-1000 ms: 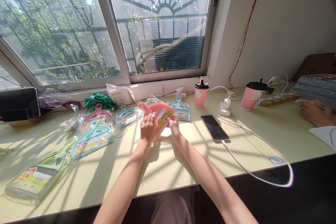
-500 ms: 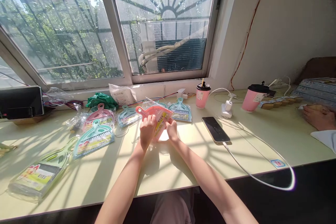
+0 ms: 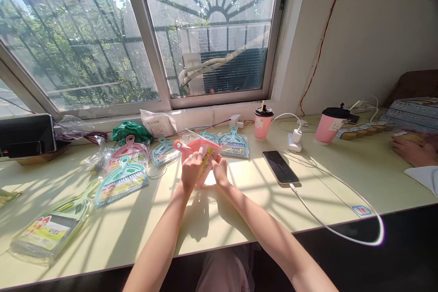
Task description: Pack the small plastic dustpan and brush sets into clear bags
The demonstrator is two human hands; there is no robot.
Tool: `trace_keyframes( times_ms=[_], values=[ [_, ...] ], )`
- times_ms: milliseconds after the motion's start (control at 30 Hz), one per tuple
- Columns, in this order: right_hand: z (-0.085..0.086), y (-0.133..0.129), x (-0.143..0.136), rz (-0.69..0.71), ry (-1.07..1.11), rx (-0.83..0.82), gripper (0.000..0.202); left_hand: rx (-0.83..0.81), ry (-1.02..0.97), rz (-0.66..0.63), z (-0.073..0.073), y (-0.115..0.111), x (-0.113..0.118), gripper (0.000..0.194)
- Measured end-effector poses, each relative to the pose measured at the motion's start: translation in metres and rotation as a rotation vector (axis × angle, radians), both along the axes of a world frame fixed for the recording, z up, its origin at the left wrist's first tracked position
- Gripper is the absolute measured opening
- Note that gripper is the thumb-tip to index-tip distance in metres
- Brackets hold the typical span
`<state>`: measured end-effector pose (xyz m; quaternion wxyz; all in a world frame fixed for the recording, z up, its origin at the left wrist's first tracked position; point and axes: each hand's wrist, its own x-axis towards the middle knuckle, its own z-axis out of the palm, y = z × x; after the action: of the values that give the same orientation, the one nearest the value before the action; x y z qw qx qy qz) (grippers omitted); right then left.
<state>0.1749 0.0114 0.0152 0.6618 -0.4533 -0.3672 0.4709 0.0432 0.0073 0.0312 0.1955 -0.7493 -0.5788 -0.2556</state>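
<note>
Worktop (image 3: 219, 228) pale yellow, crossed by barred shadows, set beneath barred window (image 3: 219, 32); plain wall (image 3: 369, 23) at right. Pink dustpan (image 3: 209, 148) held tilted at mid-worktop; contact underneath, cannot tell. Fingers of left hand (image 3: 191, 169) clamped on its left part, those of right hand (image 3: 221, 171) on its right edge. Wrapped dustpans (image 3: 121, 182) at left and behind; phone (image 3: 280, 167), pink cups (image 3: 263, 130) and co-worker's hand (image 3: 409, 148) to the right.
</note>
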Motion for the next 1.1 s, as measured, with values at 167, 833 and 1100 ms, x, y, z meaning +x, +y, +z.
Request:
trace_keyframes(
  times_ms=[167,833,1100],
  values=[
    [-0.006,0.004,-0.001,-0.058,0.025,-0.009,0.019,0.015,-0.019,-0.059,-0.003,-0.001,0.003,0.051],
    [-0.01,0.003,-0.005,-0.061,0.085,0.036,0.021,0.091,-0.203,0.029,-0.002,0.0,0.008,0.021],
    [-0.007,0.004,-0.002,-0.105,0.093,0.0,0.023,0.047,0.039,-0.152,-0.004,-0.003,0.014,0.018]
  ],
)
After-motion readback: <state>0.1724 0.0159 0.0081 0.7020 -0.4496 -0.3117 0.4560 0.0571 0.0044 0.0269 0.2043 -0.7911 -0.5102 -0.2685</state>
